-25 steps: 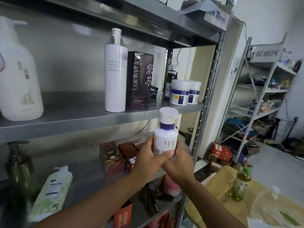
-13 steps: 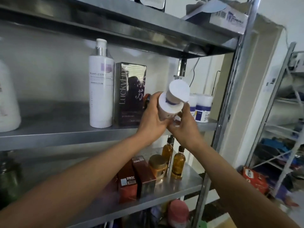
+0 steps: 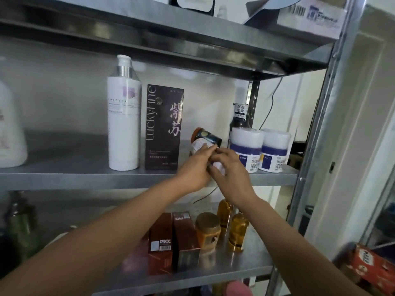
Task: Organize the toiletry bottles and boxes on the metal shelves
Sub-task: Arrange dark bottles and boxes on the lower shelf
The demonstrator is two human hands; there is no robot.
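Hands, left (image 3: 193,167) and right (image 3: 229,167), wrap round the white bottle (image 3: 217,166) at the middle shelf's (image 3: 64,178) front edge. It sits at three o'clock of the purple box (image 3: 164,127) and nine o'clock of the white jars (image 3: 245,150). The gap looks tight. A shove could topple the tilted dark-capped jar (image 3: 206,135) at twelve o'clock, or tip the bottle off the lip.

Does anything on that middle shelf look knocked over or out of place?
Yes. A small dark container with an orange end lies tipped on its side between the LuckyFine box and the white jars; its neighbours stand upright.
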